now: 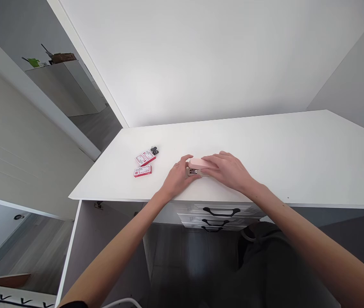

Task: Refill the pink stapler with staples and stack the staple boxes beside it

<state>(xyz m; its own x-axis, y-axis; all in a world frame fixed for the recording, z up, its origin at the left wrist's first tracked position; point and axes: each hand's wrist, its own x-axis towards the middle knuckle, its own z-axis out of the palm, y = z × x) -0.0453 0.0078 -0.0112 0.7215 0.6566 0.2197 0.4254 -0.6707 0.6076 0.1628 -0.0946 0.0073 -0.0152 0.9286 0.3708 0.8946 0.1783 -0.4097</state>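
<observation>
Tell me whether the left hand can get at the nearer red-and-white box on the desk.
Probably yes. The left hand holds the pink stapler by its end; the nearer red-and-white box lies just to its left, with only bare desk between. It would need to let go first.

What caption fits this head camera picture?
Left hand and right hand hold a pink stapler on a white desk near two red boxes.

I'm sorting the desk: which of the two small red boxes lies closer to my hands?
The front red box, nearest the left hand; the back red box sits beside the black clip.
</observation>
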